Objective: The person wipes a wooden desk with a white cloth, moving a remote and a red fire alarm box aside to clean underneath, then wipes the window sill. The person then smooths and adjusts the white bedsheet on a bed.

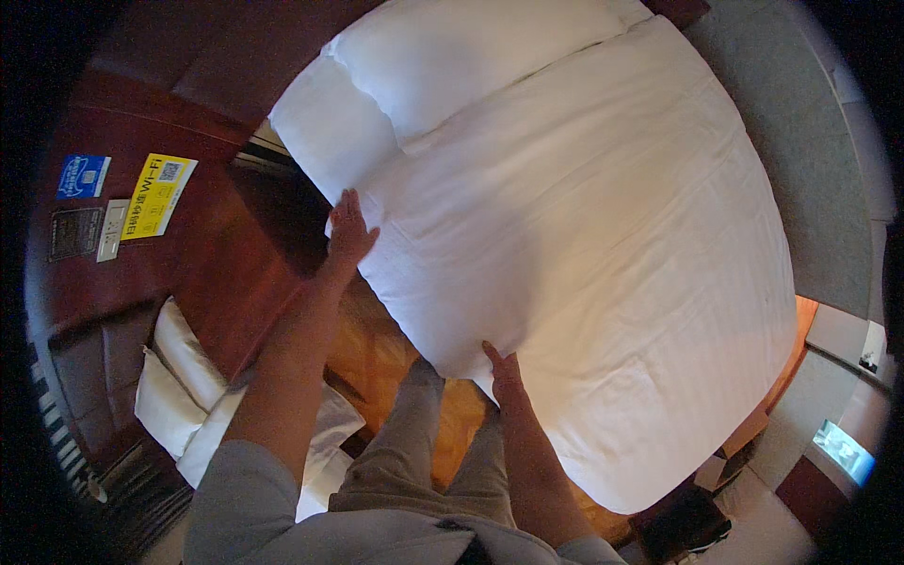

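A white duvet (621, 233) covers most of a bed, its surface lightly creased. My left hand (351, 227) rests at the duvet's near left edge, fingers extended and thumb apart. Lower down along the same edge, my right hand (506, 374) has its thumb on top of the cloth, while most of its fingers are hidden by the duvet. White pillows (480, 63) lie at the head of the bed, by a dark red padded headboard (261, 42).
Wooden flooring (381, 332) shows around my legs. White cushions (173, 395) lie on a seat at lower left. A wall switch panel (111, 229) and printed signs (159, 196) are on the red panel. A lit screen (844, 452) glows at far right.
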The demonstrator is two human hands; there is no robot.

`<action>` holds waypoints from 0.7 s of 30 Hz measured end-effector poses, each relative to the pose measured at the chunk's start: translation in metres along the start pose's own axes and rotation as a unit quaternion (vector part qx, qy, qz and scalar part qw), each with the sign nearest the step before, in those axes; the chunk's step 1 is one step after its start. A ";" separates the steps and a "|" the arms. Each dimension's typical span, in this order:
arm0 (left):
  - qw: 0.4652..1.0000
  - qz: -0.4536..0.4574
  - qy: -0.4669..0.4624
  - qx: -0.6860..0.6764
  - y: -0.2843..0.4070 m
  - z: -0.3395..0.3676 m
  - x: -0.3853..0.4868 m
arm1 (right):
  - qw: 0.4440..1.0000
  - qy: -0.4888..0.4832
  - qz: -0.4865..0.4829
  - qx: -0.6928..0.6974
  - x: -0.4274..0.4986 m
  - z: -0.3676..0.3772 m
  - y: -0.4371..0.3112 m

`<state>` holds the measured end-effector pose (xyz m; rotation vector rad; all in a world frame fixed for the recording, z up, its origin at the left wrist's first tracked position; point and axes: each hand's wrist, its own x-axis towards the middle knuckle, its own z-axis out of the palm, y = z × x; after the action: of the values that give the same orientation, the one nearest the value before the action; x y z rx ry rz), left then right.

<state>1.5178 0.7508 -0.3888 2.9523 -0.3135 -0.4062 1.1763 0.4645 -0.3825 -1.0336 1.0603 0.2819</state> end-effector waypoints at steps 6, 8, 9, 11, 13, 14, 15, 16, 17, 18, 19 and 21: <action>0.990 -0.089 -0.105 0.021 -0.011 -0.024 0.044 | 0.989 -0.005 0.148 -0.029 -0.039 0.002 -0.004; 0.985 -0.037 -0.164 -0.040 -0.002 -0.052 0.050 | 0.974 -0.061 0.200 -0.091 -0.047 -0.006 -0.005; 0.976 -0.017 -0.207 -0.064 0.003 -0.072 0.053 | 0.949 -0.112 0.125 -0.267 -0.051 -0.009 -0.004; 0.933 -0.016 -0.300 -0.196 0.007 -0.118 0.047 | 0.939 -0.130 0.020 -0.319 -0.069 -0.019 0.002; 0.895 -0.009 -0.349 -0.278 0.020 -0.152 0.032 | 0.994 -0.097 0.003 0.055 -0.079 -0.020 0.015; 0.888 0.001 -0.352 -0.297 0.024 -0.166 0.022 | 0.996 -0.049 0.040 0.069 -0.083 -0.028 0.019; 0.883 0.005 -0.355 -0.306 0.028 -0.175 0.013 | 0.993 -0.004 0.071 0.094 -0.085 -0.032 0.027; 0.882 0.014 -0.355 -0.309 0.029 -0.178 0.005 | 0.996 0.046 0.075 0.010 -0.080 -0.036 0.033; 0.885 0.017 -0.355 -0.302 0.029 -0.177 -0.004 | 0.998 0.024 0.053 -0.003 -0.075 -0.041 0.040; 0.880 0.044 -0.353 -0.315 0.024 -0.171 -0.007 | 0.999 0.023 0.034 -0.015 -0.068 -0.043 0.049; 0.888 -0.005 -0.330 -0.320 0.018 -0.161 -0.007 | 0.999 0.025 0.015 -0.028 -0.063 -0.048 0.059; 0.881 -0.043 -0.274 -0.384 -0.005 -0.132 -0.001 | 0.993 0.027 0.020 -0.113 -0.042 -0.047 0.081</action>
<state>1.5552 0.7712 -0.2634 2.0313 -0.0447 -1.0871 1.0763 0.4806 -0.3975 -1.2296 1.1175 0.4164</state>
